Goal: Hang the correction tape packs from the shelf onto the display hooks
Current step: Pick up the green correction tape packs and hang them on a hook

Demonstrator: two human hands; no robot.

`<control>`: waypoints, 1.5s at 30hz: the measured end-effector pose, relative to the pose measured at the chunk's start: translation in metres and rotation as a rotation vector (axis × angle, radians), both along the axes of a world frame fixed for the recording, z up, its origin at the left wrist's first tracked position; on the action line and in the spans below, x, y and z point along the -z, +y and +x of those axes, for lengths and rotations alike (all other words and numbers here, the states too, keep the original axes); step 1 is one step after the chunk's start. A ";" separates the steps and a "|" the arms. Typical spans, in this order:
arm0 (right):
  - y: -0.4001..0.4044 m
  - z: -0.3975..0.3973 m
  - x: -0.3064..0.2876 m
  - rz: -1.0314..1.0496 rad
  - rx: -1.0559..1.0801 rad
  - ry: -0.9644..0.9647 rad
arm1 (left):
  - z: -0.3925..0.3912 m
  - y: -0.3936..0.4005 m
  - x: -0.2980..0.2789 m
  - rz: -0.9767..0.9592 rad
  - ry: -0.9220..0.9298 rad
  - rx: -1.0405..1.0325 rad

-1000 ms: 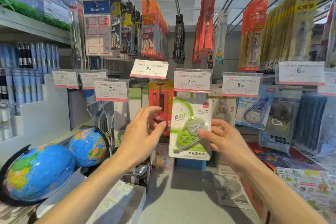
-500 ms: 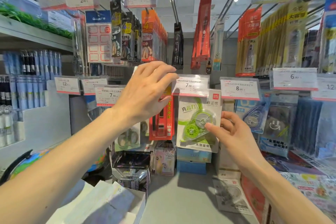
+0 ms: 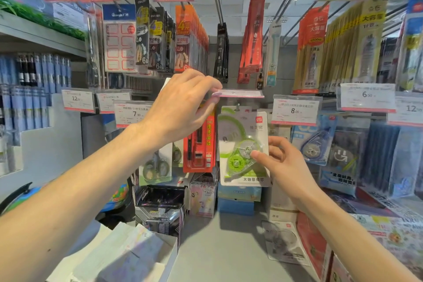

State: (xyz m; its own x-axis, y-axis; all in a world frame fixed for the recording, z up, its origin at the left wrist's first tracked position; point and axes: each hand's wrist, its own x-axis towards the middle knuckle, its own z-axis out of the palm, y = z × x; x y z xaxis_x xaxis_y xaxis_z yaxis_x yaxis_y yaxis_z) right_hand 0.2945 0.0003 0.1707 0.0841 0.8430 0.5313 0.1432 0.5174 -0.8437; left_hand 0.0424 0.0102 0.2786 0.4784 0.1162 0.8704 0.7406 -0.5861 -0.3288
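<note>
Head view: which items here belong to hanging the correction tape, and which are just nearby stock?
In the job:
green correction tape pack, pinched by right hand
price tag flap, lifted by left hand
hook
spare pack on shelf

Just nearby:
red pen pack
scissors pack
globe

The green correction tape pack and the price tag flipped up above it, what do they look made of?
Pack: likely printed card under a clear glossy plastic blister; the green dispenser shows through and glare streaks it. Price tag: seemingly a paper label in a clear plastic sleeve, seen edge-on.
</note>
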 end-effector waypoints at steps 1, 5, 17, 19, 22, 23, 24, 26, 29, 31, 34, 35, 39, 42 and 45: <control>0.003 -0.001 -0.001 0.002 0.001 0.005 | 0.000 0.000 0.000 -0.012 -0.003 0.002; 0.014 -0.011 -0.008 0.025 0.017 0.037 | 0.000 -0.002 0.002 -0.051 -0.006 -0.006; 0.028 -0.018 -0.009 0.027 0.076 0.097 | -0.001 0.000 0.006 -0.084 -0.041 0.022; 0.030 -0.018 -0.008 0.020 0.098 0.082 | -0.001 0.001 0.008 -0.068 -0.032 0.022; 0.032 -0.020 -0.008 0.020 0.133 0.038 | 0.002 0.002 0.012 -0.015 -0.030 0.017; 0.032 -0.020 -0.008 0.024 0.144 0.015 | 0.003 0.002 0.014 0.006 -0.030 0.012; 0.033 -0.021 -0.008 0.028 0.153 -0.005 | 0.003 0.002 0.016 0.027 -0.027 0.004; 0.034 -0.020 -0.006 0.041 0.167 -0.038 | 0.002 0.003 0.022 0.058 -0.016 -0.001; 0.036 -0.019 -0.003 0.060 0.188 -0.067 | -0.001 0.003 0.037 0.097 -0.028 0.026; 0.036 -0.019 -0.002 0.074 0.196 -0.059 | -0.002 0.003 0.049 0.130 -0.063 0.045; 0.038 -0.019 0.000 0.092 0.201 -0.027 | -0.002 0.002 0.073 0.120 -0.133 0.100; 0.039 -0.019 0.000 0.098 0.208 -0.034 | -0.001 0.001 0.083 0.066 -0.170 0.131; 0.043 -0.021 0.002 0.131 0.227 -0.085 | 0.015 0.008 0.116 -0.424 -0.477 0.180; 0.045 -0.023 0.002 0.141 0.248 -0.116 | 0.028 0.032 0.122 -0.781 -0.663 0.195; 0.046 -0.024 0.009 0.131 0.266 -0.172 | 0.040 0.052 0.122 -0.918 -0.740 0.259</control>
